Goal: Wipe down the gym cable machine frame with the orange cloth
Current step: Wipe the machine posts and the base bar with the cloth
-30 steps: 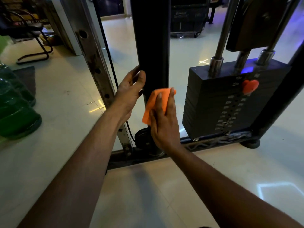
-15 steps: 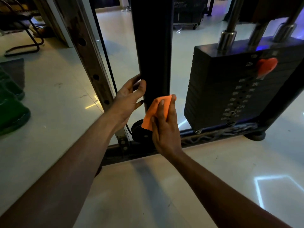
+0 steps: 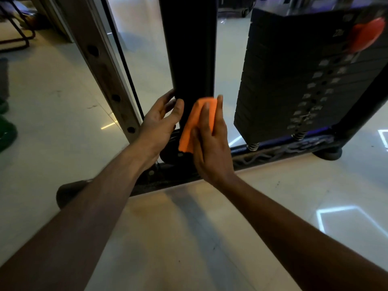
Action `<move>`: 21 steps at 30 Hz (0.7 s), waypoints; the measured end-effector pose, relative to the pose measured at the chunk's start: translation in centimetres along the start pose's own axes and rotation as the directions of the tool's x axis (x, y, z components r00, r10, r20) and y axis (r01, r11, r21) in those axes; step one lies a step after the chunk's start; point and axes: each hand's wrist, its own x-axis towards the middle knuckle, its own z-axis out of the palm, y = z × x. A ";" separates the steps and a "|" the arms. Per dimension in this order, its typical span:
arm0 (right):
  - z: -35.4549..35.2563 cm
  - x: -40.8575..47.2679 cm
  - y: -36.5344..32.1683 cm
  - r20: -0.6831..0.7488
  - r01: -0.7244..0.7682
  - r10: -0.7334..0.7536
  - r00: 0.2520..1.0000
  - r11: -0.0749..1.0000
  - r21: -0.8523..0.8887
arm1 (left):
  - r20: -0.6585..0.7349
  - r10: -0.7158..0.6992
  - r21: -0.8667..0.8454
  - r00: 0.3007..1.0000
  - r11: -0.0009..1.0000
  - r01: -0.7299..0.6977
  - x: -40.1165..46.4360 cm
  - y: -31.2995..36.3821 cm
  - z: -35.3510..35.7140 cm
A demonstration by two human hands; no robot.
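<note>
Rail [image 3: 100, 66] with holes slants down the upper left, bare floor [image 3: 52, 106] beside it. At centre I see my left hand [image 3: 159, 120], fingers relaxed, touching the post's [image 3: 189, 49] left edge; my right hand [image 3: 210, 143] presses the cloth [image 3: 193, 124] flat low on its face. Stack [image 3: 294, 70] stands right, well apart.

- Right hand [image 3: 212, 143] pressing orange cloth [image 3: 195, 124] flat against black upright post [image 3: 189, 49], low down.
- Left hand [image 3: 160, 120] touching post's left edge, fingers straight.
- Weight stack [image 3: 294, 70] right of post.
- Pale tiled floor [image 3: 189, 238] beneath.
</note>
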 end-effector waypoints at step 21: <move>3.6 -8.8 5.8 0.191 -0.040 0.075 0.979 0.983 -0.180 | 0.050 0.097 0.182 0.994 0.978 -0.105 -1.5 -5.6 0.7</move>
